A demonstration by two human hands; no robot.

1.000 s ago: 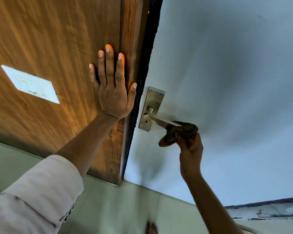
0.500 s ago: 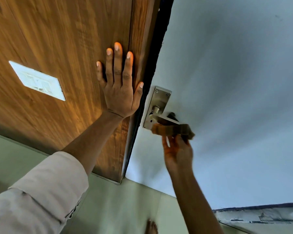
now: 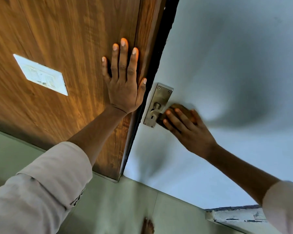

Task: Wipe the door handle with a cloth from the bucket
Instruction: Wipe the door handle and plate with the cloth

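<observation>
The right hand (image 3: 189,130) presses a brown cloth (image 3: 179,109) flat against the pale door (image 3: 227,56), fingers extended over it, not clenched; the cloth is pinned under the palm and fingers rather than pinched. The cloth sits just right of the metal backplate (image 3: 157,105) and touches its right edge, covering the stretch where the door handle (image 3: 155,113) lever runs out to the right. Only the lever's stub near the spindle shows, above the keyhole; the rest is hidden under cloth and hand. The lever's long axis appears to run left to right from the plate, so the wipe likely needs to travel along that line, toward or away from the plate.

The left hand (image 3: 125,85) lies open and flat on the wooden panel (image 3: 57,39) left of the dark door edge, holding nothing, probably bracing. A white switch plate (image 3: 41,75) sits further left on the panel. The right hand is the one on the handle; the left is near but separated from it by the door edge. No bucket is in view. A bare foot (image 3: 148,226) shows on the floor (image 3: 117,208) near the bottom edge.
</observation>
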